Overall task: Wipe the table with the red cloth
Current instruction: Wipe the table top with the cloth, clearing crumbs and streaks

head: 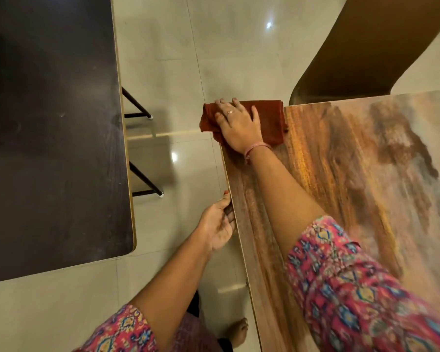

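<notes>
Sleeves: two pink patterned, nearest me.
Left hand (217, 224): at 7 o'clock, fingers loosely cupped beneath the wood-grain table (341, 186) edge, I judge to catch crumbs.
Right hand (239, 124): fingers spread flat, pressing one folded red cloth (267, 123) overhanging the 11 o'clock corner.
Tables: two, counting the dark one (51, 135).

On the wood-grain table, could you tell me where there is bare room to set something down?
The table is bare right of the forearm, out to its far edge by the chair. The far-left corner is taken: right hand pressing the red cloth.
</notes>
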Demonstrator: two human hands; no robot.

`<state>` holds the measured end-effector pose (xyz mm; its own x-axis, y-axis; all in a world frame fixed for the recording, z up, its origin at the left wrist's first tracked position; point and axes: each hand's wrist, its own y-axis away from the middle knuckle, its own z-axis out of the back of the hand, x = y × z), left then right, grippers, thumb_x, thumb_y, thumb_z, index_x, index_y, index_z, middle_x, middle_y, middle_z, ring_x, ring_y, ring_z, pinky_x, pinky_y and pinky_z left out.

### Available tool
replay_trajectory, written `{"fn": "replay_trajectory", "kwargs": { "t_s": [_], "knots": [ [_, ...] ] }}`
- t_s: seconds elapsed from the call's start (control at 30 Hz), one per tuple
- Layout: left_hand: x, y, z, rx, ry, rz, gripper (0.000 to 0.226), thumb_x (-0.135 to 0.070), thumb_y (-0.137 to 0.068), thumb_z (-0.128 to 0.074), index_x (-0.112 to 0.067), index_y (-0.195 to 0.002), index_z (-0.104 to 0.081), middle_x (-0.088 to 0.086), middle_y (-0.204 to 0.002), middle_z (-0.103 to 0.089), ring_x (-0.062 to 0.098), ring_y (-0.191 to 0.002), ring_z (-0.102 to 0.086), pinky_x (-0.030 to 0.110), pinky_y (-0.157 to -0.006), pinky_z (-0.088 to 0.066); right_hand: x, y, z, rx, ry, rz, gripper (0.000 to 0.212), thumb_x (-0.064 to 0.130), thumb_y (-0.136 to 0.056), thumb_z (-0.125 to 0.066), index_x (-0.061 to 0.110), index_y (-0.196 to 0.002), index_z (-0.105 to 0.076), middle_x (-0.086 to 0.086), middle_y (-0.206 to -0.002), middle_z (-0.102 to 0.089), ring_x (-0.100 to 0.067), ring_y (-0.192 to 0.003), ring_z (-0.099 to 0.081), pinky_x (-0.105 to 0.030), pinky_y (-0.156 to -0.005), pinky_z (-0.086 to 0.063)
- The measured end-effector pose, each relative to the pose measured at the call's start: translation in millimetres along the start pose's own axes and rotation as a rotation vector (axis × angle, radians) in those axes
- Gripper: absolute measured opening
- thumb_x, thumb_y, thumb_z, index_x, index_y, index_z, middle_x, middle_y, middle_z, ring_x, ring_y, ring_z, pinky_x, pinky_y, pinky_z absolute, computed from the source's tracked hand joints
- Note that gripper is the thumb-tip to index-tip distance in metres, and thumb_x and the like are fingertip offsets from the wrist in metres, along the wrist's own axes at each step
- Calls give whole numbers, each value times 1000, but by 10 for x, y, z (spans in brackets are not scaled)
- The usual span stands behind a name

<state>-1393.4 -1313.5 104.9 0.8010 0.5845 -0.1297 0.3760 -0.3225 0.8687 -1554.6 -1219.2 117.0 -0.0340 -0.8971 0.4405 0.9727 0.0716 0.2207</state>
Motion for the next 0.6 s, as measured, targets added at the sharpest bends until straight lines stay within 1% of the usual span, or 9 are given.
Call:
{"fn": "replay_trajectory", "kwargs": {
  "t_s": [0.07,0.17,0.23,0.3,0.37,0.43,0.5,0.53,0.6],
  "knots": [
    [7,-3,4,-9,-3,5,25,-16,-100,-41,-21,-90,-63,1,-70,-72,11,-59,-69,25,-56,-56,-4,353,-87,-14,9,50,47,36,-103,-29,32,-149,-26,13,-157,-23,-9,-147,-9,-45,-117,2],
    [3,-27,4,-18,-6,-3,23,-16,-100,-41,-14,-96,-63,6,-82,-71,15,-74,-67,28,-73,-55,-96,1184,-229,9,-25,112,48,37,-103,-29,35,-150,-22,17,-157,-17,-3,-146,-4,-38,-116,4],
    [22,-27,5,-16,9,-16,25,-13,-99,-39,-9,-100,-64,9,-90,-70,17,-85,-64,27,-78,-53,-162,1676,-281,41,-49,96,48,41,-101,-26,39,-149,-21,21,-156,-15,2,-144,0,-33,-115,6],
    [59,-21,-7,4,51,-30,27,-11,-99,-37,-7,-102,-63,11,-96,-68,17,-87,-63,27,-85,-50,-230,1911,-312,48,-44,58,49,44,-100,-24,41,-149,-22,23,-156,-15,4,-143,1,-30,-115,7],
    [89,-27,-22,-4,76,-49,27,-10,-99,-36,-8,-100,-63,9,-90,-69,15,-79,-65,25,-80,-52,-260,1793,-265,22,-27,59,48,45,-100,-25,41,-148,-25,23,-155,-18,5,-142,-2,-29,-114,5],
    [106,-29,-30,-12,68,-57,24,-12,-100,-38,-12,-98,-63,6,-78,-71,12,-65,-67,26,-66,-56,-272,1424,-175,-19,-8,67,46,42,-102,-28,39,-148,-27,20,-155,-20,0,-144,-7,-33,-114,1],
    [111,-3,-37,-10,75,-47,22,-15,-100,-41,-15,-95,-62,3,-70,-72,12,-58,-68,28,-55,-57,-306,897,-59,-46,9,39,46,40,-102,-30,36,-148,-27,17,-156,-22,-6,-145,-11,-39,-116,-2],
    [108,12,-37,-16,85,-44,21,-15,-100,-42,-16,-93,-62,3,-71,-72,12,-58,-68,27,-51,-57,-311,625,1,-51,18,16,47,40,-102,-29,35,-149,-26,16,-156,-22,-7,-146,-12,-41,-116,-3],
    [105,22,-28,-23,96,-44,20,-15,-100,-42,-17,-92,-61,3,-81,-70,13,-68,-67,25,-49,-57,-281,196,89,-42,25,-46,47,41,-102,-29,33,-148,-27,13,-156,-25,-10,-146,-13,-43,-116,-3]
  ]
}}
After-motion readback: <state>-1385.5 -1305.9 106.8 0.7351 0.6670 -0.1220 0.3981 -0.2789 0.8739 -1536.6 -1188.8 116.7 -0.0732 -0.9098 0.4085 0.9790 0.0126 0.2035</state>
